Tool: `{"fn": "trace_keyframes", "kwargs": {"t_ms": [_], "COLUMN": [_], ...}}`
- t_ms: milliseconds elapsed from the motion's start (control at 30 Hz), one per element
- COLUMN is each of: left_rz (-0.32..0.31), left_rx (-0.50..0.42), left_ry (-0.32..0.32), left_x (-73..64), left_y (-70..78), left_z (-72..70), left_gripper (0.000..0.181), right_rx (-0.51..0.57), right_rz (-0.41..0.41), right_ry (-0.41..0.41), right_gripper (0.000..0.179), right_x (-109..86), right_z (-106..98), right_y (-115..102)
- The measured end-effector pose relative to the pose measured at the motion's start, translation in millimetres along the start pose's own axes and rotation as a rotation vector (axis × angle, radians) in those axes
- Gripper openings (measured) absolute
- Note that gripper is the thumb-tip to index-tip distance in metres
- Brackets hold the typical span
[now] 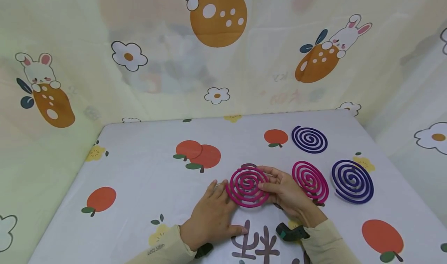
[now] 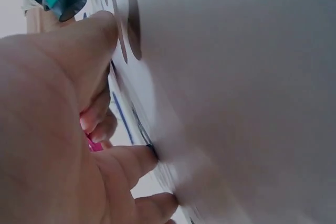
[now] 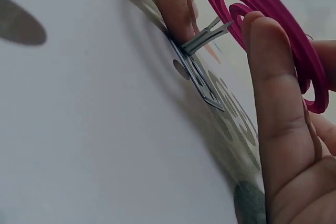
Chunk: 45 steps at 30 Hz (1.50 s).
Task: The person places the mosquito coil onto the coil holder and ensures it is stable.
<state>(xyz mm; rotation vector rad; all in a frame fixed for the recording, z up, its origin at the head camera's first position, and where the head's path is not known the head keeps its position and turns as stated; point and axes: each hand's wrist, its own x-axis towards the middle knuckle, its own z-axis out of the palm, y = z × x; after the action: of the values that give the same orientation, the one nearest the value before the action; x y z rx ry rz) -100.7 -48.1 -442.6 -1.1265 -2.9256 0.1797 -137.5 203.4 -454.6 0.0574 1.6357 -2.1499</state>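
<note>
The right hand (image 1: 288,192) pinches the held coil (image 1: 248,183) at its right edge, thumb on top and fingers beneath; in the right wrist view the held coil tilts above the table (image 1: 139,202), over a small metal stand (image 3: 202,40) with a raised prong; the left hand (image 1: 213,213) grips nothing, its extended fingers pressing down at the stand and the table, near the held coil's left edge; whether the prong touches the held coil I cannot tell. The held coil looks thin and brittle, so a hard pinch or a sideways push against the prong could snap a ring; gripped only at one edge, it could also sag or swing, and a loose thumb could let it drop; if the left hand lifted or pressed unevenly, the light stand could slide or tip; the other pink coil (image 1: 309,178) lies just beside the right wrist, where a careless sweep could knock it, while the two blue coils (image 1: 309,139) (image 1: 352,178) seem safer further off. As for writing, the left sleeve (image 1: 164,252) carries small lettering that seems to read "Let's slim"; faint reversed letters show through the curtain (image 1: 167,105), too pale to read; I can make out no label on the coils or the stand.
</note>
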Motion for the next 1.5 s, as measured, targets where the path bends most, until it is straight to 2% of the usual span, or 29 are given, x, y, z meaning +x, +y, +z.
{"fn": "trace_keyframes", "kwargs": {"t_ms": [167, 400, 633, 767, 967, 1300, 1500], "left_rz": [-0.012, -0.044, -0.05, -0.043, -0.032, -0.045, -0.041], "left_rx": [-0.043, -0.096, -0.099, -0.112, -0.118, -0.113, -0.118], "left_ry": [-0.029, -0.085, -0.08, -0.059, -0.023, -0.059, -0.057], "left_x": [1.3, -0.6, -3.1, -3.8, -3.9, -4.5, -4.6], "left_y": [3.9, 7.3, 6.7, 6.1, 6.7, 8.9, 8.8], "left_z": [2.2, 0.1, 2.2, 3.6, 4.4, 0.3, 0.9], "left_gripper": [0.1, 0.098, 0.1, 0.1, 0.099, 0.101, 0.101], "right_rx": [0.004, -0.036, -0.055, -0.064, -0.104, -0.112, -0.114], "right_rz": [-0.01, 0.029, 0.016, 0.013, 0.025, 0.026, 0.023], "right_ry": [-0.008, 0.04, 0.041, 0.033, 0.036, 0.059, 0.073], "right_gripper": [0.059, 0.054, 0.06, 0.067, 0.066, 0.062, 0.06], "right_x": [-1.8, -1.0, -2.0, -2.6, -2.6, -0.2, -2.7], "right_z": [1, 6, 12, 14, 14, 15, 16], "right_y": [2, 3, 6, 6, 5, 7, 5]}}
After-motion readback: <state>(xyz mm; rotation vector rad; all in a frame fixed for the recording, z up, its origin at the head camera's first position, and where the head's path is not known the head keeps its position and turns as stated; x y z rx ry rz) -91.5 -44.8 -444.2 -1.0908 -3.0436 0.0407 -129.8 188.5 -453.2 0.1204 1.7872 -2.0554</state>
